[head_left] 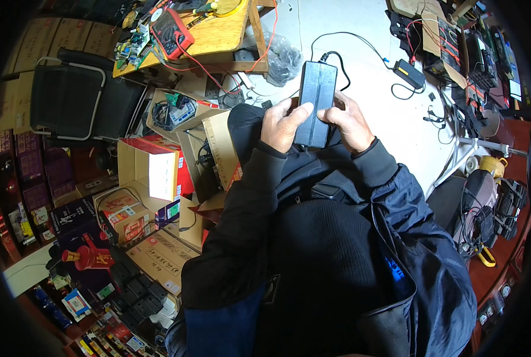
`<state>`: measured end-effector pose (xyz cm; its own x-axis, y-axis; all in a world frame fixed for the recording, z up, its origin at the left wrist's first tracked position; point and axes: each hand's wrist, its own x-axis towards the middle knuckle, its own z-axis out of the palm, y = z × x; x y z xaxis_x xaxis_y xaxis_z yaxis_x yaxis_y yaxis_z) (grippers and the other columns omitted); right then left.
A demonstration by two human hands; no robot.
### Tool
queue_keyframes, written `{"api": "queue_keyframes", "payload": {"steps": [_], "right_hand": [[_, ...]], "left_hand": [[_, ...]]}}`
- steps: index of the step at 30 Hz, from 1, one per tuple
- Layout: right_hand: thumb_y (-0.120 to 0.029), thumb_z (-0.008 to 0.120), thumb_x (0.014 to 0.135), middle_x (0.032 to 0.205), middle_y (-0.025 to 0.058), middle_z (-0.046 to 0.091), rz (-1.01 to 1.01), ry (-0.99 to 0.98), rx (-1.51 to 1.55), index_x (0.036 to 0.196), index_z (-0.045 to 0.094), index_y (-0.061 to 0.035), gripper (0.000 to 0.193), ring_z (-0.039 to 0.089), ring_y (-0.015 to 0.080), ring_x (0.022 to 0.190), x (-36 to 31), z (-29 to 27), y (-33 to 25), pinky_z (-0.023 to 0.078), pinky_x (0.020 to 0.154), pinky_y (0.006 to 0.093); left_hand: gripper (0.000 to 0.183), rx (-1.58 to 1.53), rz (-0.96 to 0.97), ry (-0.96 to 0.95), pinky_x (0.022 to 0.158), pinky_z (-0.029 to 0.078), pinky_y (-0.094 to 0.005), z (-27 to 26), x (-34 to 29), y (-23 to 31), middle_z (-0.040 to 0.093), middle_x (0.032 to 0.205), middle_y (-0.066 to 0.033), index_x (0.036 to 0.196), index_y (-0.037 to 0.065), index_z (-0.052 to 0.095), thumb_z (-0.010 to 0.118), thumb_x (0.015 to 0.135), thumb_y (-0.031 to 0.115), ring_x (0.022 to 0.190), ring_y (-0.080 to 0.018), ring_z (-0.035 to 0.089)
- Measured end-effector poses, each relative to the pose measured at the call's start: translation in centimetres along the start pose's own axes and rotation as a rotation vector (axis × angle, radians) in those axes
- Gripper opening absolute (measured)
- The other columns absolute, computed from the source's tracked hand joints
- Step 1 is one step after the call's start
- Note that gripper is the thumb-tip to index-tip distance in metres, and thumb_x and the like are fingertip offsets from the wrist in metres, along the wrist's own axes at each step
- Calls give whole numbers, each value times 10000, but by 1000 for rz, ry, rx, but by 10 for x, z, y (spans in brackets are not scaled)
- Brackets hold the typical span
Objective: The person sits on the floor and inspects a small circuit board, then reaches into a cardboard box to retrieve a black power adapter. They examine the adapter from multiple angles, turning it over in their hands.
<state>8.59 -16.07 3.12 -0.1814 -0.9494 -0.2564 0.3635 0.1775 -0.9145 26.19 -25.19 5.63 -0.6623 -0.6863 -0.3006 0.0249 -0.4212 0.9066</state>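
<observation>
Between my two hands is a black power adapter [318,83], a long brick shape with a lengthwise seam, tilted slightly. My left hand [282,125] grips its left side near the lower end, thumb pressed on the top face. From the other side my right hand [350,124] holds it, thumb likewise on the face. Fingers behind the adapter are hidden. A black cable [344,62] leaves its far end and curls back behind my right hand. Another thin black cord [361,39] arcs away toward a smaller black adapter [409,74] on the white surface beyond.
A wooden table [221,35] at the far left carries a red multimeter [171,34] and circuit boards. Opened cardboard boxes [143,163] crowd my left, beside a black chair [69,95]. A cardboard box [439,44] with cables stands far right. Loose cords [437,119] lie nearer.
</observation>
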Motion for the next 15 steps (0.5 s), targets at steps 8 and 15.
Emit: {"api": "queue_keyframes", "payload": {"steps": [8, 15], "right_hand": [[-224, 700, 920, 1197, 91, 669, 73, -45, 32, 1415, 533, 92, 611, 621, 135, 1033, -2, -1, -4, 492, 956, 292], [-228, 681, 939, 1253, 116, 682, 66, -58, 76, 1426, 532, 80, 595, 655, 168, 1125, 0, -6, 2, 496, 1060, 330]], "left_hand": [[406, 61, 2, 36, 888, 530, -271, 3, -1, 5, 727, 1116, -77, 1252, -66, 685, 702, 1000, 252, 963, -108, 652], [383, 51, 31, 44, 893, 534, -274, 3, 2, 5, 736, 1111, -88, 1241, -78, 690, 701, 996, 218, 970, -114, 659]]}}
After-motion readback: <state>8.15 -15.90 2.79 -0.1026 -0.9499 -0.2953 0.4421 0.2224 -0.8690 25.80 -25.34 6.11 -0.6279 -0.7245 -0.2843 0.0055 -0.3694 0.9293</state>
